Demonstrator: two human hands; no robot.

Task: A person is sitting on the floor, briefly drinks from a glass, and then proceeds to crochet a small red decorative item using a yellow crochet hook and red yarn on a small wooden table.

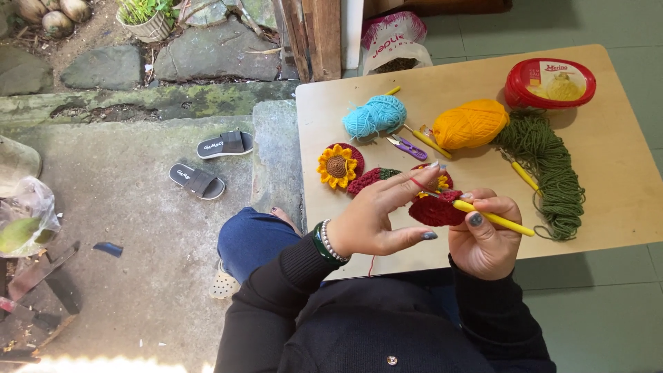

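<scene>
Just right of the frame's centre, the right hand (483, 238) pinches a smooth yellow-handled crochet hook (494, 218) against a nubbly dark red crocheted piece (435, 211), while the left hand (376, 217) spreads its fingers (414, 183), a thin red strand (417, 184) over the forefinger. The hook's tip is buried in the stitches. On the pale wooden counter (621, 173) lie fuzzy blue yarn (375, 115), orange yarn (470, 124), loose green yarn (549, 162), and what looks like a crocheted sunflower (337, 166).

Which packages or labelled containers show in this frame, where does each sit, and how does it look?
Tub: far right corner of the wooden board, oval, red with a yellow-and-white lid label.
Bag: on the floor beyond the board, white and pink plastic, open top.
</scene>
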